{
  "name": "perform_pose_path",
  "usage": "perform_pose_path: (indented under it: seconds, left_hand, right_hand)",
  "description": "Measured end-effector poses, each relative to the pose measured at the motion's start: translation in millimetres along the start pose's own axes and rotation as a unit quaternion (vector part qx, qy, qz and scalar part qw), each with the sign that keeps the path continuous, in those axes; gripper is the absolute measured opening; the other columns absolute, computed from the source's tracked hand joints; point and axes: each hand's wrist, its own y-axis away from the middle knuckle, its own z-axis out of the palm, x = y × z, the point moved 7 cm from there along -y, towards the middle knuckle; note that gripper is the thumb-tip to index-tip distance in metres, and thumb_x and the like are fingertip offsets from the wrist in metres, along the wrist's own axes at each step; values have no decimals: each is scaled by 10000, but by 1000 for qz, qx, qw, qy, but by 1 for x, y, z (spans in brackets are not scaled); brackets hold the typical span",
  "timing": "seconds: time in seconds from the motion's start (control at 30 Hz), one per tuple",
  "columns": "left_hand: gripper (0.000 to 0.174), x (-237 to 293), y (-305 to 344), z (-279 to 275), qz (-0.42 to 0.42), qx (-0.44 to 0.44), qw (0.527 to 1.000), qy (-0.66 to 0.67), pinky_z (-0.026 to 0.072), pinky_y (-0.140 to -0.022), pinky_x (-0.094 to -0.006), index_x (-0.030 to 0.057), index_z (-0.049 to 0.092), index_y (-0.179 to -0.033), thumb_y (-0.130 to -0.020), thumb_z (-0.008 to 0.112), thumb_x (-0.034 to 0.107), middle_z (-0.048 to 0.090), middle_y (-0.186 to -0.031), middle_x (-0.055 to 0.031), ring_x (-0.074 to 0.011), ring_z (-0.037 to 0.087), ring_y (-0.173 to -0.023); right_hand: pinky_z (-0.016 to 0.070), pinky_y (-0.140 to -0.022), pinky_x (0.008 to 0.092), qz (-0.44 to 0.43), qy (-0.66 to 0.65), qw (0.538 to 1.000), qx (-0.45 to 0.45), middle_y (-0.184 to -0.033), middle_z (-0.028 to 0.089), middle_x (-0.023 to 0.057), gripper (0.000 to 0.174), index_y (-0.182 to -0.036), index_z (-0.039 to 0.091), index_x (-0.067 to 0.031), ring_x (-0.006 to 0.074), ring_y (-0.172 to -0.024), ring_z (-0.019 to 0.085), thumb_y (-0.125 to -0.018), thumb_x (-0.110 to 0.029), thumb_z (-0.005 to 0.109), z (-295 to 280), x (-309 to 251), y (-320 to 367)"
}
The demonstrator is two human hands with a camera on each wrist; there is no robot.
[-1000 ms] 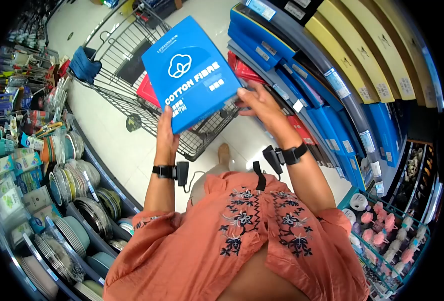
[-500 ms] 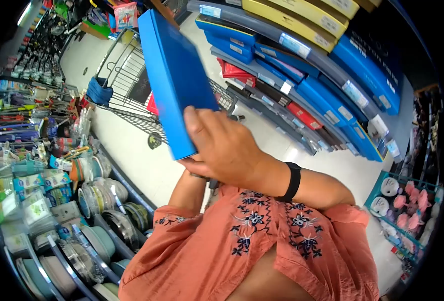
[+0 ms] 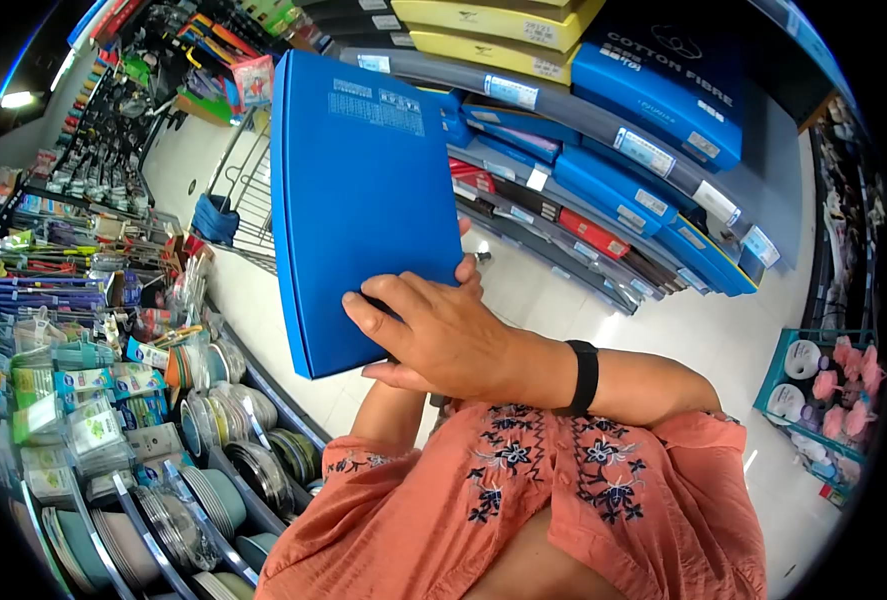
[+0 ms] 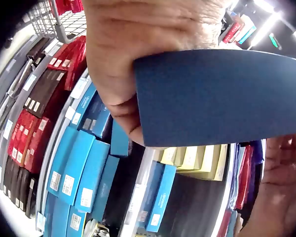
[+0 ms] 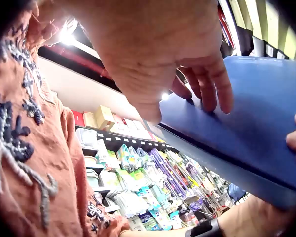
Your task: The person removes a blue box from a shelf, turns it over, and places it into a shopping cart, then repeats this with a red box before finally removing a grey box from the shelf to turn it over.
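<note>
Both hands hold a flat blue cardboard box (image 3: 363, 220) in front of the body, a plain face with a small block of white print turned up. At its near end the right hand (image 3: 443, 335) grips it, fingers over the face and thumb at the lower edge. The left hand (image 4: 138, 54) reaches from underneath and grips the box. Only its fingertips (image 3: 466, 268) show past the right edge in the head view; the rest is hidden behind the box. In the right wrist view, the right fingers (image 5: 207, 86) lie on the blue face.
A shopping cart (image 3: 248, 205) stands partly hidden behind the box. To the right, shelves bear blue boxes (image 3: 653, 100), yellow boxes (image 3: 493, 30) and a red box (image 3: 593, 232). Plates (image 3: 213, 500) and packaged kitchenware (image 3: 93, 440) line the left shelf. A teal basket (image 3: 778, 375) stands at right.
The box has turned from its printed "COTTON FIBRE" front to its back. The right hand has moved from the right edge to the near end. The view has swung toward the right-hand shelves.
</note>
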Motion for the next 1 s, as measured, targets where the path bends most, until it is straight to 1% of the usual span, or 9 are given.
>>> perform_pose_path:
  seconds: [0.1,0.3,0.33,0.5,0.53,0.63,0.67,0.83,1.0]
  left_hand:
    - [733,-3,3,-4,29,6,999,-30,460,-785,-369,49,433,-1469,-1005,392,614,567,-1085,-143,-249,549,-907]
    - [679,10,8,-21,124,46,981,-144,536,-826,-371,16,451,-1432,-1046,368,568,610,-1176,-163,-244,622,-987]
    - [671,11,6,-26,139,54,975,-161,549,-833,-371,10,454,-1426,-1053,364,560,617,-1191,-166,-243,635,-1000]
    - [633,20,9,-22,210,87,939,-260,613,-867,-373,-17,468,-1396,-1087,344,522,652,-1266,-183,-239,695,-1067]
    - [627,22,11,-14,225,95,927,-285,620,-835,-348,-28,459,-1394,-1091,345,508,659,-1245,-186,-233,709,-1028]
    - [569,33,17,-15,278,116,883,-358,630,-766,-297,-33,439,-1393,-1097,386,450,669,-1194,-182,-205,726,-960]
    - [552,35,17,-20,285,128,874,-373,630,-769,-299,-30,441,-1389,-1096,401,436,670,-1189,-176,-200,725,-961]
    - [500,42,27,-13,301,154,844,-417,585,-748,-251,-17,467,-1372,-1088,468,395,671,-1118,-105,-120,685,-891]
    - [467,49,36,5,324,166,785,-501,482,-942,-303,-19,500,-1373,-1088,491,351,598,-1222,-99,-150,586,-1083]
  right_hand:
    - [485,-849,523,-6,-25,1000,1,-1217,550,97,671,-1334,538,-98,253,-1019,624,-780,-347,822,-11,-2,11]
    - [561,-722,405,0,-91,996,24,-1158,575,136,563,-1288,565,-49,287,-896,673,-844,-305,798,-51,-6,26]
    - [569,-730,335,32,-143,989,14,-1133,583,153,552,-1298,554,-28,277,-898,684,-874,-300,781,-59,-1,30]
    - [520,-904,333,215,-382,899,-5,-1272,574,126,671,-1459,431,11,189,-1073,624,-971,-373,685,-99,36,59]
    - [490,-999,348,218,-405,888,13,-1350,554,154,712,-1517,355,6,226,-1207,586,-986,-351,666,-105,39,64]
    - [522,-991,412,265,-322,908,32,-1388,541,279,779,-1533,328,-15,356,-1245,601,-959,-404,682,-111,50,83]
    - [514,-1013,408,272,-301,913,28,-1439,504,299,798,-1554,293,-11,373,-1301,567,-949,-333,701,-111,56,90]
    - [532,-966,369,314,-295,902,22,-1390,545,249,786,-1578,267,-16,312,-1250,592,-948,-221,690,-116,70,118]
    - [529,-840,302,352,-327,877,26,-1282,600,160,765,-1585,278,-35,196,-1100,613,-947,-189,671,-122,83,141]
